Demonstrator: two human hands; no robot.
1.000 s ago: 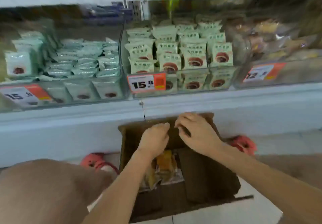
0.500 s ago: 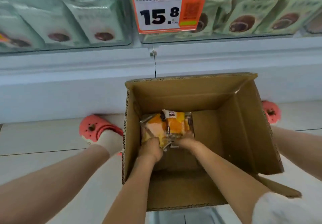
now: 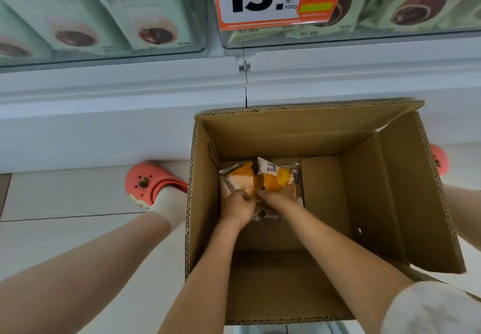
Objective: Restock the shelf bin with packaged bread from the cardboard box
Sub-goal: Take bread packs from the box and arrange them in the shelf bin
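Deep inside the box (image 3: 390, 203), left hand (image 3: 238, 207) and right hand (image 3: 277, 201) each grip the last bread packs (image 3: 260, 180); shelving remains.

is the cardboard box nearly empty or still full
Nearly empty. The cardboard box shows bare brown floor and walls, with only a few bread packets in its far left corner under both hands.

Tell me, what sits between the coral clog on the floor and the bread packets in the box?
In the head view, only the brown cardboard box's corrugated left wall separates the coral clog from the orange bread packets.
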